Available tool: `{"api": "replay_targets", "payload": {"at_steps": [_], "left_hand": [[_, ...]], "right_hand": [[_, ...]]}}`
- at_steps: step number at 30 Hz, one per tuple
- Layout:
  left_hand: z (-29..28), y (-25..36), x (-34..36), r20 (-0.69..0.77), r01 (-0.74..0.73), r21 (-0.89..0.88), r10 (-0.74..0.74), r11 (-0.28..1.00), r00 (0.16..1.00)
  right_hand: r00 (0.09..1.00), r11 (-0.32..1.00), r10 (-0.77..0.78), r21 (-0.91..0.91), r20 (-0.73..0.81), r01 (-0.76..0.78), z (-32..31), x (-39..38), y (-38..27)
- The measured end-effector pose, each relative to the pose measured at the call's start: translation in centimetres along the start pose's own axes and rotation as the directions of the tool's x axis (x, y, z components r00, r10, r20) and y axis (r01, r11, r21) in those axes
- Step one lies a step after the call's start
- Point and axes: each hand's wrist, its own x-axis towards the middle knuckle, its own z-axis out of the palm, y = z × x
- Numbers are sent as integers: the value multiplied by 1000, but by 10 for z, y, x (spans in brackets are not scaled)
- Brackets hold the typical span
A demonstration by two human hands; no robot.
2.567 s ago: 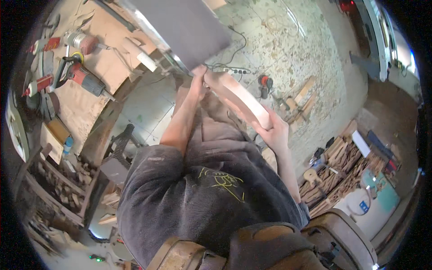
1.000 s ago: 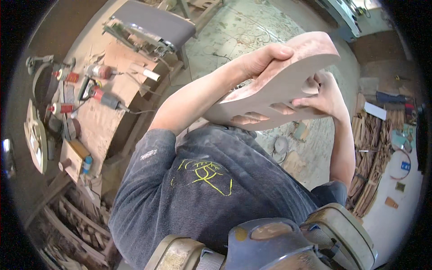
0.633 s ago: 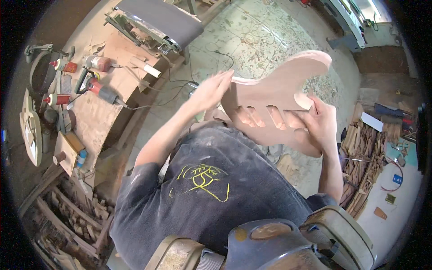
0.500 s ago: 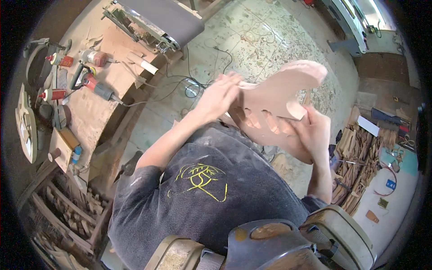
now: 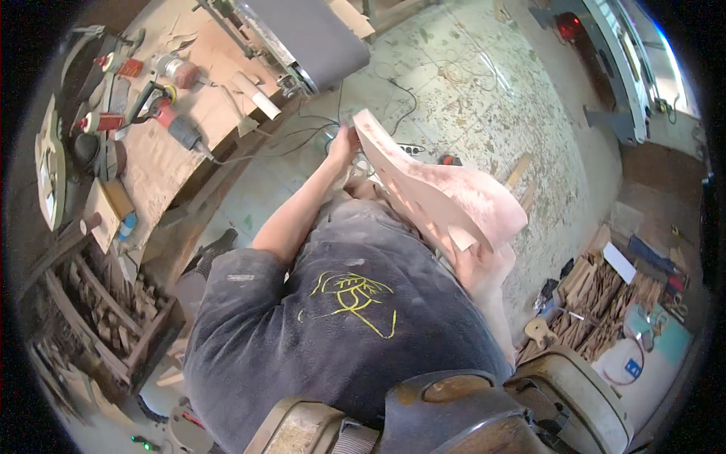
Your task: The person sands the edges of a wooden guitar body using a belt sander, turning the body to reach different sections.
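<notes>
A pale, curved wooden guitar body (image 5: 435, 185) with cutouts is held on edge in front of my torso, slanting from upper middle toward lower right. My left hand (image 5: 344, 140) grips its far, upper end, fingers partly behind the wood. My right hand (image 5: 484, 268) is at the near, lower end, smeared by motion and partly covered by the piece, apparently supporting it. Wood dust coats my dark shirt.
A belt sander (image 5: 318, 45) stands upper middle beside a workbench (image 5: 162, 204) with red power tool (image 5: 174, 121), bottles (image 5: 121, 64) and pale guitar body (image 5: 53, 166). Cords and a power strip (image 5: 408, 149) lie on the floor. Wood offcuts (image 5: 582, 303) lie right, more lower left.
The guitar body has been turned from broad face up to nearly edge-on, its horn swinging down and toward me. Both hands moved with it, the right one lower.
</notes>
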Motion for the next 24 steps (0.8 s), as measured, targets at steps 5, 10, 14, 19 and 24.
{"api": "replay_targets", "payload": {"at_steps": [5,10,14,19,24], "left_hand": [[23,31,17,3,41,-300,-42,953,999],[-12,23,68,-47,-75,-432,61,899,997],[-31,19,98,-43,-76,-389,64,918,997],[-26,47,88,-117,-23,-292,-12,956,993],[-53,27,116,-89,55,-319,-88,946,992]], "right_hand": [[985,942,136,320,-104,-96,33,11,4],[992,878,106,462,62,-123,46,37,-6],[978,799,200,569,57,-197,53,61,-28],[986,930,163,328,36,-166,67,94,-36],[985,973,-145,-165,97,159,83,119,-26]]}}
